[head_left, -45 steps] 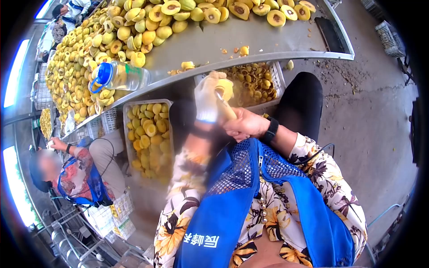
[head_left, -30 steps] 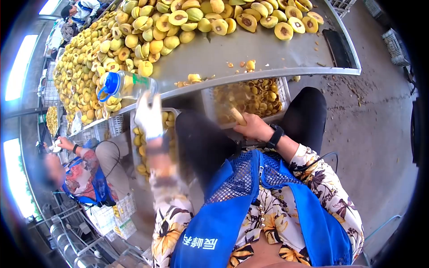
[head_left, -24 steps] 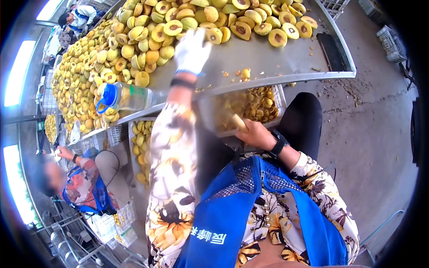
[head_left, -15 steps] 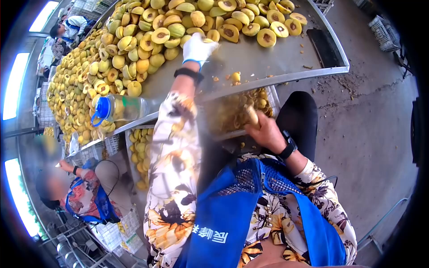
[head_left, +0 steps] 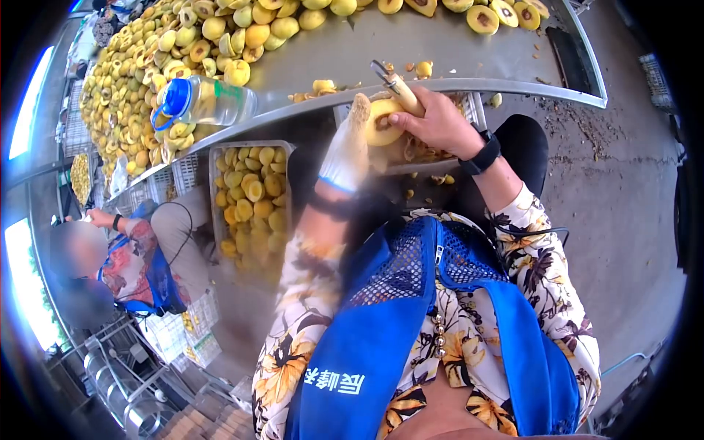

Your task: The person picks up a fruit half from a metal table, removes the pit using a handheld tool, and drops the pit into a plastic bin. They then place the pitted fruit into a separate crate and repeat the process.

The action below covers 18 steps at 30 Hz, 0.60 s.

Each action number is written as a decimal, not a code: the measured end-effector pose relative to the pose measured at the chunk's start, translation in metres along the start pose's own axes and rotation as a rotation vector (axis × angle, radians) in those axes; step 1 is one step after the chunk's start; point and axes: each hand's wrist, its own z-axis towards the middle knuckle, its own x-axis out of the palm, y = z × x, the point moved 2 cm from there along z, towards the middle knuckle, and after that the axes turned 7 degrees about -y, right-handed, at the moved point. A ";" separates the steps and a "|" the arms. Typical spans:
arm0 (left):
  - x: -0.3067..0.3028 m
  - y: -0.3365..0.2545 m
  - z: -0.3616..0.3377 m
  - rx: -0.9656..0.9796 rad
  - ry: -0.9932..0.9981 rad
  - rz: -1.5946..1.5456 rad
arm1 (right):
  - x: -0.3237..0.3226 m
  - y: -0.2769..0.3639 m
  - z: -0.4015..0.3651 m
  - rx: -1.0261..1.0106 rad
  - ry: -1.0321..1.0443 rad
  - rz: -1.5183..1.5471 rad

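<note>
My left hand [head_left: 347,150], in a white glove with a dirty thumb, grips a yellow peach half [head_left: 380,126], its cut face with a brown centre showing. My right hand [head_left: 444,126], bare, is closed around the wooden handle of a pitting tool [head_left: 401,94]. The tool's metal loop points up and away from the fruit. Fingers of my right hand touch or nearly touch the peach half's edge. Both hands are in front of the metal table's edge, above a crate [head_left: 480,110] of peach scraps. More halves lie in a large pile [head_left: 139,95] on the table.
A clear bottle with a blue lid [head_left: 220,101] lies on the metal table [head_left: 323,59] at the left. Under the table edge stands a crate of peach halves [head_left: 249,194]. A seated person [head_left: 147,257] works at the left. Scraps lie along the table edge.
My left hand has come back from the pile to my right hand, bringing a peach half. The right hand has risen and turned the tool upward. The view has shifted.
</note>
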 end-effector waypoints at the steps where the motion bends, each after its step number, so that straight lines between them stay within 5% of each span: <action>1: 0.005 0.006 0.001 0.050 -0.110 -0.079 | 0.000 0.002 -0.002 0.066 -0.065 -0.132; 3: 0.005 0.007 -0.004 0.000 -0.262 -0.184 | -0.002 0.016 -0.012 0.155 -0.051 -0.225; 7: 0.004 0.011 -0.008 0.123 -0.198 -0.296 | 0.008 0.036 -0.046 0.102 -0.010 -0.351; 10: 0.005 0.023 -0.001 0.204 -0.305 -0.231 | 0.022 0.019 -0.063 0.219 -0.021 -0.264; 18: 0.013 0.035 -0.004 0.629 -0.207 0.058 | 0.027 0.034 -0.078 0.282 -0.079 -0.218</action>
